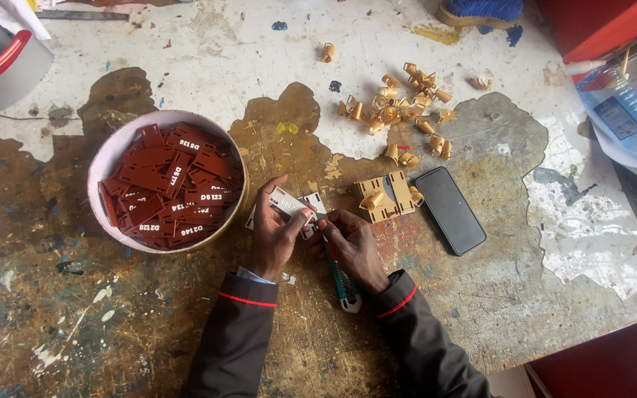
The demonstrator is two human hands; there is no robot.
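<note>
Left hand (274, 234) pinching a small pale tag (289, 203) between thumb and fingers, tilted up a bit, probably so the face stays steady and easy to get at. Right hand (354, 247) wrapped around a teal-handled utility knife (340, 274), blade end aimed at the tag's edge, handle trailing back toward the near edge of the desk (53, 324). Both hands close together, roughly mid-desk, a little toward the near edge.

Round pale tub (105, 158) just to the left, crammed with flat dark-red tags (167, 188), stiff-looking plastic with white lettering, kept within easy reach. Tan backing frame (386, 196) just beside the right hand, with thin, cut-out slots. Black phone (451, 210) lying face up right next to it.

Heap of tan curled peelings (399, 107) further back toward the far edge, rolled up tight like shavings, looks like stuff shoved clear of the work spot.

Desk itself super rough: chipped white paint, bare brown wood showing, stains and specks everywhere. Crumpled clear plastic bottle (628, 110) at the right edge.
</note>
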